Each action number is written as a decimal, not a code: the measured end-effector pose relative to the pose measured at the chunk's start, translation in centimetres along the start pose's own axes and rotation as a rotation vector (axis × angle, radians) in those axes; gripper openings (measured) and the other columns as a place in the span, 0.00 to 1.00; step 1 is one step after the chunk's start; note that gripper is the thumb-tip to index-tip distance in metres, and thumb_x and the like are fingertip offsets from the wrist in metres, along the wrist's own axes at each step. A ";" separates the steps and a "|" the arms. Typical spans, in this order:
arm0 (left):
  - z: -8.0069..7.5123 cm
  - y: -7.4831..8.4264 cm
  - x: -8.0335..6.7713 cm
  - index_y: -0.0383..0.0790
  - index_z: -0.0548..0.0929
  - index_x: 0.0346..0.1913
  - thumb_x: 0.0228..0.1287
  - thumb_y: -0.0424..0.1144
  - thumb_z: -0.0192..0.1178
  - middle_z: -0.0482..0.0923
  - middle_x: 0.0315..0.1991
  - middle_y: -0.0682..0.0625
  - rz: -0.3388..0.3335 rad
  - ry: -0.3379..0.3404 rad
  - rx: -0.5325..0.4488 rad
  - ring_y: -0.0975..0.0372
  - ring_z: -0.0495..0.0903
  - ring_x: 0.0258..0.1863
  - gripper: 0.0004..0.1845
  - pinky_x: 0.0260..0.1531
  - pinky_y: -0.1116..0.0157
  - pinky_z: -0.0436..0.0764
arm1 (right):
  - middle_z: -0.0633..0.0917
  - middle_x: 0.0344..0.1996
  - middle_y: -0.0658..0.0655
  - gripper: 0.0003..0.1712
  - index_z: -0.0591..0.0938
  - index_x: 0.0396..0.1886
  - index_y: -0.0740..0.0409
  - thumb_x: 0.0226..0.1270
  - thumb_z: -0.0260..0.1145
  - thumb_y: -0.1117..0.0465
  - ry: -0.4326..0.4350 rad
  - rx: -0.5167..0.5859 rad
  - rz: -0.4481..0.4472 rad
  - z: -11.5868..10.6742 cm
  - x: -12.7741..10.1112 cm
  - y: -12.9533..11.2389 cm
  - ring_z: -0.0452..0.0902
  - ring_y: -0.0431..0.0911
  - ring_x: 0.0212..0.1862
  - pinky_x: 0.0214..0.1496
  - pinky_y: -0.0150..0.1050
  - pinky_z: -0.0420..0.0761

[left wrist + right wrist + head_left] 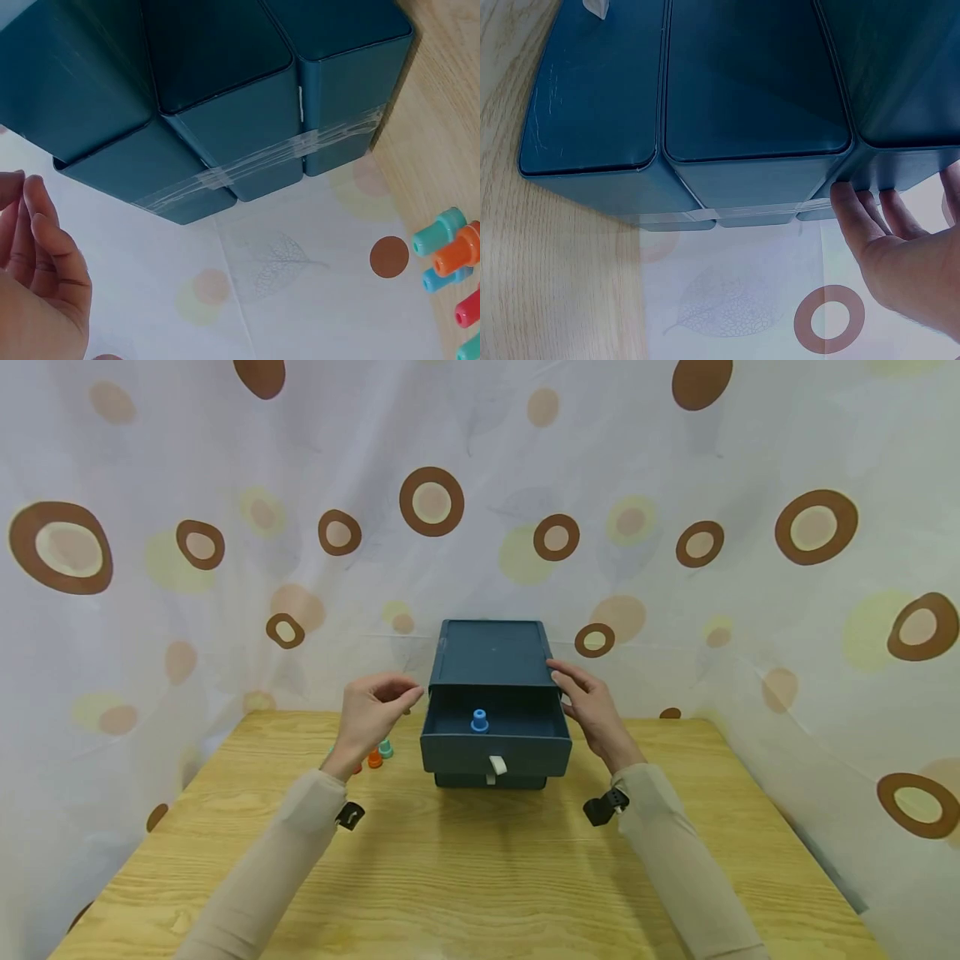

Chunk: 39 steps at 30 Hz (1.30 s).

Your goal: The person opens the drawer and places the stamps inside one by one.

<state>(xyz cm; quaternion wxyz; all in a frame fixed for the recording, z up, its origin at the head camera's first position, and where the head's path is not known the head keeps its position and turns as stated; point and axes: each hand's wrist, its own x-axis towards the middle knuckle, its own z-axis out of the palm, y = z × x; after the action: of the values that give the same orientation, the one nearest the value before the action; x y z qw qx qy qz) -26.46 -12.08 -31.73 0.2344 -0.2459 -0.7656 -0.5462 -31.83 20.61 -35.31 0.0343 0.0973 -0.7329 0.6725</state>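
Note:
A dark blue drawer cabinet (492, 652) stands on the table, its top drawer (495, 756) pulled out. Inside that drawer a small blue plastic peg with a flanged base (479, 722) stands upright. Just left of the drawer is my left hand (375, 710), fingers loosely bent and thumb near the fingertips; the left wrist view shows nothing between its fingers (56, 244). On the cabinet's right side rests my right hand (592, 706). In the right wrist view its fingertips (846, 199) touch the side wall, fingers spread.
Left of the cabinet lie several coloured pegs, among them an orange one (375, 758) and a teal one (386, 748); my left hand and wrist partly cover the group. Clear tape (217, 178) runs along the cabinet's side. A patterned curtain (480, 560) hangs behind the wooden table (480, 877).

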 end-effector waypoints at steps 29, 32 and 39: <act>-5.0 -7.7 -1.5 0.33 0.87 0.43 0.66 0.41 0.65 0.86 0.30 0.54 -0.238 -0.199 -0.009 0.60 0.83 0.29 0.13 0.29 0.67 0.79 | 0.62 0.75 0.52 0.28 0.72 0.70 0.47 0.75 0.56 0.44 -0.002 0.003 0.005 0.2 0.1 -0.3 0.56 0.52 0.76 0.74 0.57 0.61; -5.6 -8.7 -2.2 0.36 0.87 0.44 0.66 0.43 0.65 0.87 0.35 0.47 -0.272 -0.180 0.011 0.58 0.83 0.31 0.13 0.30 0.66 0.80 | 0.62 0.75 0.52 0.28 0.72 0.70 0.46 0.75 0.56 0.44 -0.006 0.005 0.009 0.2 0.1 -0.1 0.55 0.52 0.76 0.75 0.58 0.60; -6.5 -10.1 -3.0 0.32 0.86 0.47 0.67 0.41 0.64 0.86 0.41 0.37 -0.328 -0.139 0.005 0.61 0.83 0.32 0.14 0.31 0.67 0.81 | 0.61 0.76 0.53 0.29 0.71 0.71 0.47 0.75 0.55 0.45 -0.005 -0.006 0.004 0.0 0.1 0.0 0.53 0.53 0.77 0.75 0.59 0.58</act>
<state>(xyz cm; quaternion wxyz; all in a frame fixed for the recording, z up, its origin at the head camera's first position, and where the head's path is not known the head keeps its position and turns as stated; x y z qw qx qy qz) -29.95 -21.46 -38.99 0.0894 -0.1542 -0.8113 -0.5568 -31.90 20.58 -35.32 0.0314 0.0973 -0.7351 0.6702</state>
